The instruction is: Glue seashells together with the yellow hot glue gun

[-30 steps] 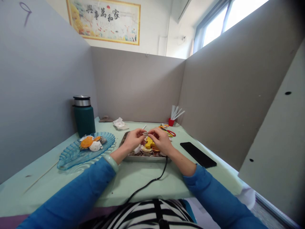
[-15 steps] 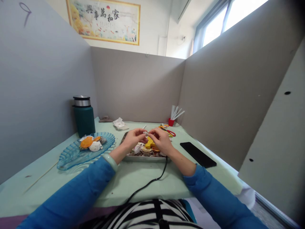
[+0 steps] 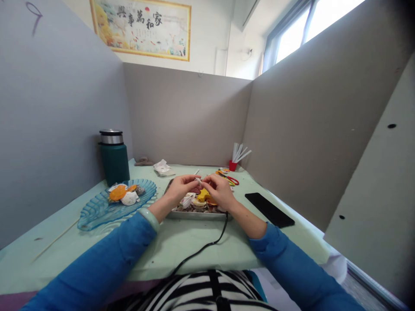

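Observation:
Above a shallow metal tray (image 3: 197, 215) of shells, my left hand (image 3: 182, 187) and my right hand (image 3: 220, 190) meet at the fingertips. Both pinch one small whitish piece (image 3: 199, 182), perhaps a shell; its shape is too small to make out. Between and below my hands, a yellow tool (image 3: 203, 195) lies on the shells, partly hidden by my right hand. A black cord (image 3: 207, 245) runs from the tray's right side toward my lap.
At left, a blue glass dish (image 3: 97, 216) holds orange and white shells, before a green bottle (image 3: 115, 164). A thin stick (image 3: 55, 242) lies nearby. Crumpled paper (image 3: 163, 167), scissors (image 3: 232, 180) and a red cup (image 3: 232, 166) of white sticks stand behind; a black phone-like slab (image 3: 269, 209) lies right.

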